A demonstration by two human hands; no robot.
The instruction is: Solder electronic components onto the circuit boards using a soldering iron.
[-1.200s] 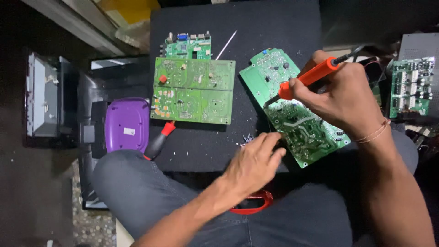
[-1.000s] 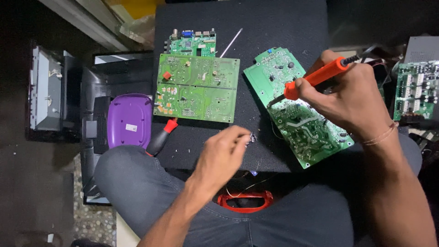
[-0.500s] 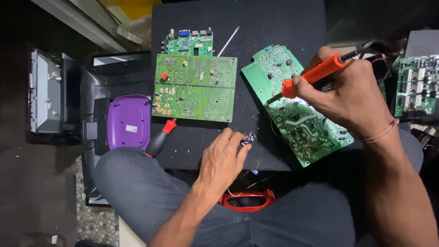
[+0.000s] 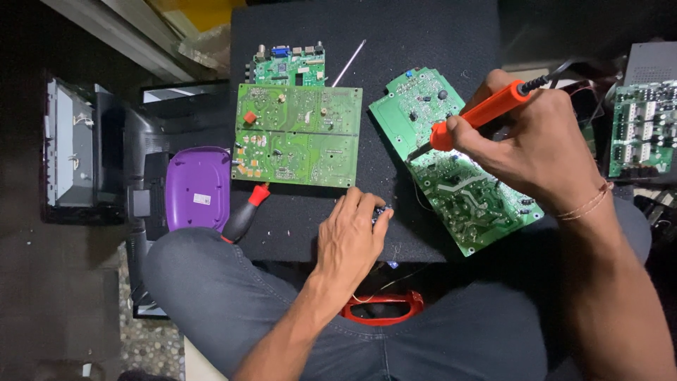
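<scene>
Black tabletop (image 4: pixel 423 28), matte, flecked with small pale bits near its front edge; dim room around it, dark floor to the left with a pebbled patch low down. A person sits at the front edge, knees in grey trousers under the view. On the tabletop: a large green circuit board (image 4: pixel 296 134) lying flat at centre left, a smaller green board with connectors (image 4: pixel 289 65) touching its far edge, a thin metal rod (image 4: pixel 349 62) just beside that, and a tilted green circuit board (image 4: pixel 451 162) at centre right. A screwdriver with a black and red handle (image 4: pixel 243 215) overhangs the front left edge, next to a purple case (image 4: pixel 197 187). A dismantled monitor housing (image 4: pixel 70 152) stands off to the left; another green board (image 4: pixel 642 130) sits at far right. A red loop-shaped tool (image 4: pixel 384 307) lies in the lap. Right hand (image 4: pixel 536 148) is clamped around an orange soldering iron (image 4: pixel 479 113), tip down on the tilted board. Left hand (image 4: pixel 349 236) rests palm down at the front edge, fingers curled onto a small dark part (image 4: pixel 382 212); whether it is pinched cannot be told. Against the frame 1.2 s earlier: left hand has shifted left along the front edge, away from the tilted board; right hand and iron have stayed put on the board.
</scene>
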